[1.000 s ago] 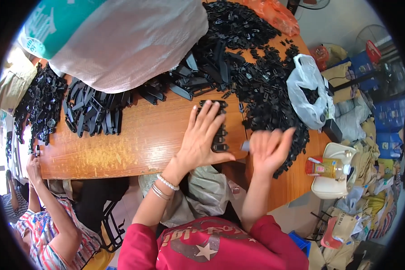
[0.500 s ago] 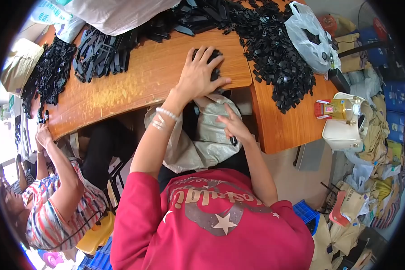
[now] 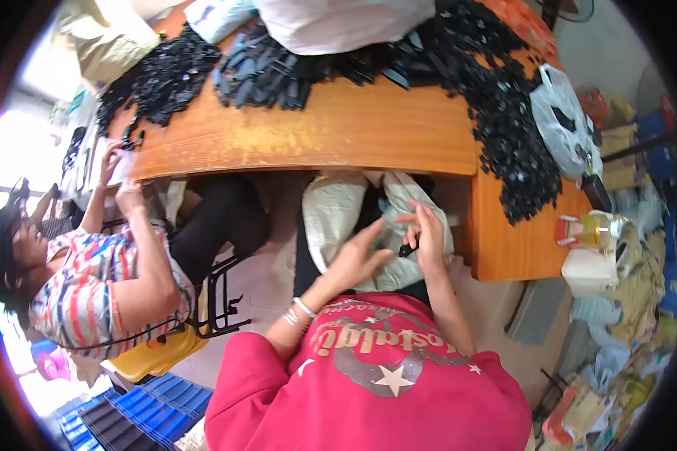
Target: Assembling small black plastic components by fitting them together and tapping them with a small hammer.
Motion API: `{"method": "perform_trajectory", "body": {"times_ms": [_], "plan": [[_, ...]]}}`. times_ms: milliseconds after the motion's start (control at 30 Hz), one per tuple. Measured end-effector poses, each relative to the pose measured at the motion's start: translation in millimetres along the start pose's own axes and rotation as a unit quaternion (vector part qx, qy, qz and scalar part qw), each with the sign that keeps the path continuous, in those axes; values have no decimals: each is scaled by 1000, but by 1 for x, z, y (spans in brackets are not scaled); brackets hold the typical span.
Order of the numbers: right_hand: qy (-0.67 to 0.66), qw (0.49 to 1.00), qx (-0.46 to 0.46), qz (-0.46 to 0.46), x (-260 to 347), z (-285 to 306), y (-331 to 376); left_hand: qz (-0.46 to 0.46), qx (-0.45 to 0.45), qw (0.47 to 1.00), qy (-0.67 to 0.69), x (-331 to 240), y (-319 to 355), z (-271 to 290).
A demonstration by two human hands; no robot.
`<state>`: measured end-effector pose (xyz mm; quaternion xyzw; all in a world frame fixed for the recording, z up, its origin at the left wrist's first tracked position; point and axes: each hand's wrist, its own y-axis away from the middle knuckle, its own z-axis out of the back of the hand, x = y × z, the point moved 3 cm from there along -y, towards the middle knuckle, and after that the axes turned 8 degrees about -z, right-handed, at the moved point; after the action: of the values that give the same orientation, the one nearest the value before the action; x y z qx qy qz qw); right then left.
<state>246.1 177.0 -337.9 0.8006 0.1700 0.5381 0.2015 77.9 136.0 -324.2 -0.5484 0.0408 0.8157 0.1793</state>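
Observation:
A pale woven sack [image 3: 329, 218] lies gaping over my lap, below the table edge. My left hand [image 3: 357, 259] is above it, fingers apart and somewhat blurred, with nothing visible in it. Beside it, my right hand [image 3: 426, 234] has its lower fingers curled round a small black plastic piece [image 3: 406, 249] while the index finger stretches out toward the left. The two hands are close together. Inside the sack it is dark, and its contents cannot be made out.
On the wooden table [image 3: 399, 135] lie heaps of small black parts [image 3: 515, 143] and long black strips [image 3: 267, 71]. A plastic bag [image 3: 560, 124] and a bottle [image 3: 590, 229] are at the right. Another person [image 3: 113, 289] works at the left, near blue crates [image 3: 162, 406].
My left hand has come off the table and down over the sack. The black pieces it covered at the table edge no longer lie there. The view has shifted toward the left.

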Motion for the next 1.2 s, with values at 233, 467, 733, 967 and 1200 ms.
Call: {"method": "perform_trajectory", "body": {"times_ms": [233,467,733,967,1200], "plan": [[120,974,32,191,15,-44,44,65,-99,983,139,-5,-10,-23],[497,692,-310,422,107,54,8,160,-43,933,318,-5,-5,-14],[568,610,-319,451,129,77,-40,187,52,818,541,-30,-41,4],[355,744,-298,482,137,57,-10,164,44,748,641,-64,-65,11],[328,830,-48,448,120,-34,67,136,15,764,630,-80,-64,8]]}}
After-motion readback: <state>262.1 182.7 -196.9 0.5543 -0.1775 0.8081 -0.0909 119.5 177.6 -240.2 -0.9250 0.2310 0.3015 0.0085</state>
